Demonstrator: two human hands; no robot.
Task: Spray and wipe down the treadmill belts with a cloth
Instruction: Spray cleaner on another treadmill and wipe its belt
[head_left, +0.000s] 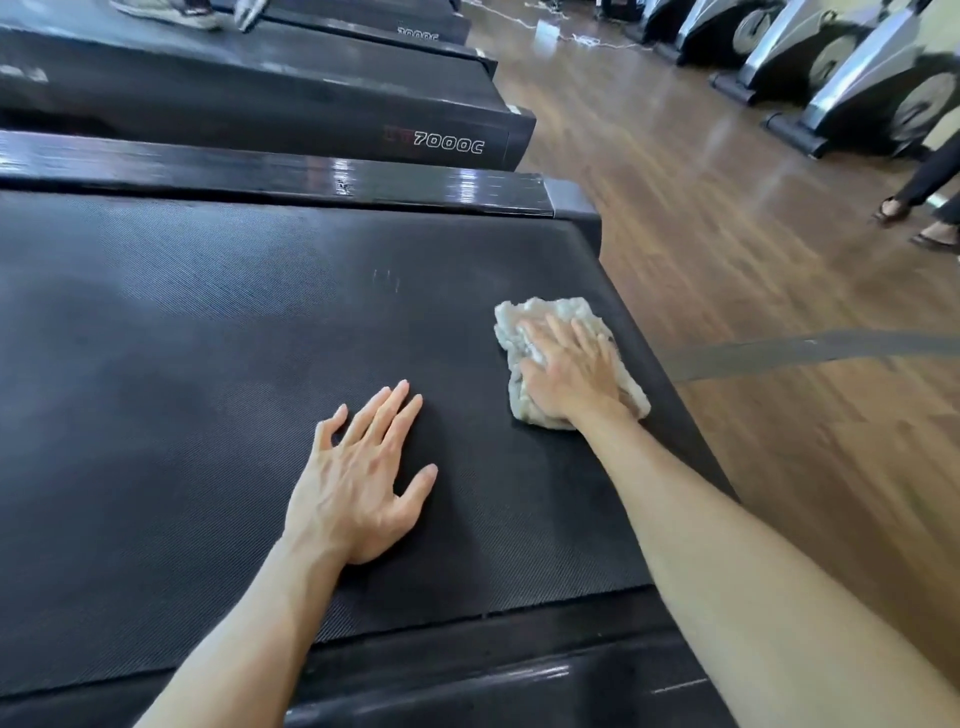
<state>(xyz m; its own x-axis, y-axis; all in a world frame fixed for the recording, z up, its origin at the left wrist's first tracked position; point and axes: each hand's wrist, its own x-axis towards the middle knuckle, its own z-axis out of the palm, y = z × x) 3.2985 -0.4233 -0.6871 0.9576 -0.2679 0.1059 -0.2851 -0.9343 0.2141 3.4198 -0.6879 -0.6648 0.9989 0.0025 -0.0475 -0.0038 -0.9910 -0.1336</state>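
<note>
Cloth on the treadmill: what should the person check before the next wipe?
1. Cloth lies on the belt: ok.
2. Right hand presses flat on the cloth: ok.
3. Left hand rests flat on the belt, apart from the cloth: ok.
4. Belt wet from spray: cannot tell.
5. Spray bottle within reach: cannot tell, none in view.
6. Cloth near the belt's right edge, room to wipe leftward: ok.
</note>
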